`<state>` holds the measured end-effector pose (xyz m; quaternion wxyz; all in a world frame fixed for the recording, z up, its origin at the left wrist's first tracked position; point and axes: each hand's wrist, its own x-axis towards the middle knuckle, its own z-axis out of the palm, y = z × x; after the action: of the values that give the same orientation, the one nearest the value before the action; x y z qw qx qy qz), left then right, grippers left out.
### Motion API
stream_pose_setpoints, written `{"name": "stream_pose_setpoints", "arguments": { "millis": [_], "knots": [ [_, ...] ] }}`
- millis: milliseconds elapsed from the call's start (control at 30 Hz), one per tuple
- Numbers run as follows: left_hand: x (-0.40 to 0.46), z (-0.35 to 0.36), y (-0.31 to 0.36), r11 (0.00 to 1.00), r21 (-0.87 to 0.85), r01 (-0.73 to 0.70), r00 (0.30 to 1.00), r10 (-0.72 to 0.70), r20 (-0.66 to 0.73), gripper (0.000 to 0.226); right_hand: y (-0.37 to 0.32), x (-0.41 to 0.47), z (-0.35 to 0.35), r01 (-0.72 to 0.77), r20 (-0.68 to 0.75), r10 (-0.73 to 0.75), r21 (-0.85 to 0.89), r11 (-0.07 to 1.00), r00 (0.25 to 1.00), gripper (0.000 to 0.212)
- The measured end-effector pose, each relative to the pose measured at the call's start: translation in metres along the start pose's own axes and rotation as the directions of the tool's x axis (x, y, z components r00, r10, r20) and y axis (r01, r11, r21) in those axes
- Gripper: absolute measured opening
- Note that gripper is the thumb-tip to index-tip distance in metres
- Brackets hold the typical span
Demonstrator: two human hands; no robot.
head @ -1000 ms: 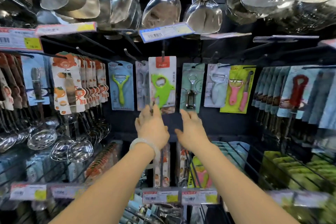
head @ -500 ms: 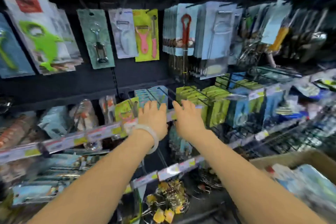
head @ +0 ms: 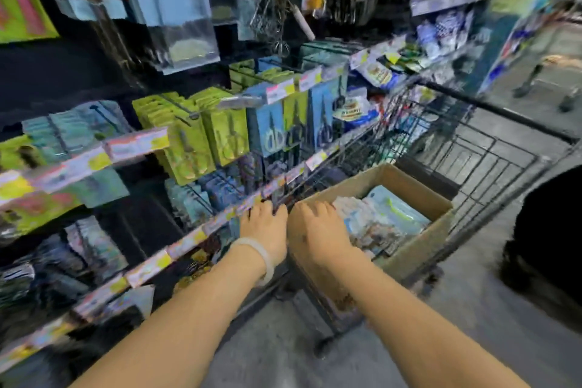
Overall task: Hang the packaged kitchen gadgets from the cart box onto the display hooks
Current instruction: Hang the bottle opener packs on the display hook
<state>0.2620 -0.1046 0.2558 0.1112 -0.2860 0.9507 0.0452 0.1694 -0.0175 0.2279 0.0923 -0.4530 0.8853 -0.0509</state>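
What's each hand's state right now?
Left hand: open, holding nothing, by the cart's edge.
Right hand: open, empty, reaching over the cardboard box rim.

Beside our right hand point(head: 318, 230) we see a brown cardboard box point(head: 419, 246) of pale blue and white packets point(head: 382, 214); above our left hand point(head: 267, 230), lime-green packs point(head: 189, 142), and a whitish bangle point(head: 264, 257) on that wrist.

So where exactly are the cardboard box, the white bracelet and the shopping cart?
cardboard box point(head: 419, 249), head view, on its outer side wall nearest the floor.
white bracelet point(head: 266, 257), head view, on the band where it crosses the left wrist.
shopping cart point(head: 491, 110), head view, on its dark top rim bar.
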Motion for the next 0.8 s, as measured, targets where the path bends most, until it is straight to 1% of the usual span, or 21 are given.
{"name": "stream_pose_setpoints", "arguments": {
  "millis": [67, 167, 233, 300, 367, 500, 667, 733, 800],
  "knots": [
    [0.016, 0.008, 0.012, 1.000, 0.005, -0.027, 0.999, 0.026, 0.040, 0.068, 0.020, 0.005, 0.007, -0.044, 0.035, 0.042, 0.038, 0.998, 0.998, 0.069],
    [0.044, 0.018, 0.025, 0.998, -0.003, -0.057, 0.994, 0.057, 0.089, 0.070, 0.046, 0.021, 0.025, -0.107, 0.061, 0.102, 0.078, 0.991, 0.993, 0.063],
    [0.065, 0.027, 0.032, 0.996, -0.001, -0.087, 0.992, 0.086, 0.097, 0.070, 0.063, 0.034, 0.033, -0.140, 0.079, 0.133, 0.101, 0.985, 0.988, 0.060],
    [0.087, 0.036, 0.038, 0.994, -0.006, -0.106, 0.989, 0.106, 0.102, 0.068, 0.080, 0.049, 0.040, -0.186, 0.111, 0.174, 0.105, 0.977, 0.978, 0.060],
    [0.110, 0.044, 0.045, 0.993, -0.021, -0.118, 0.983, 0.120, 0.139, 0.067, 0.096, 0.064, 0.049, -0.227, 0.154, 0.210, 0.106, 0.968, 0.965, 0.061],
    [0.153, 0.059, 0.057, 0.986, -0.034, -0.164, 0.960, 0.167, 0.224, 0.063, 0.127, 0.093, 0.066, -0.304, 0.301, 0.267, 0.083, 0.949, 0.915, 0.065],
    [0.191, 0.083, 0.060, 0.980, -0.056, -0.191, 0.939, 0.199, 0.280, 0.065, 0.157, 0.116, 0.094, -0.381, 0.413, 0.316, 0.085, 0.921, 0.854, 0.058],
    [0.201, 0.092, 0.059, 0.978, -0.074, -0.195, 0.933, 0.208, 0.295, 0.059, 0.166, 0.124, 0.105, -0.396, 0.447, 0.324, 0.075, 0.915, 0.834, 0.057],
    [0.212, 0.102, 0.059, 0.978, -0.099, -0.184, 0.930, 0.206, 0.305, 0.059, 0.174, 0.133, 0.116, -0.412, 0.465, 0.325, 0.096, 0.906, 0.823, 0.054]
  ]
}}
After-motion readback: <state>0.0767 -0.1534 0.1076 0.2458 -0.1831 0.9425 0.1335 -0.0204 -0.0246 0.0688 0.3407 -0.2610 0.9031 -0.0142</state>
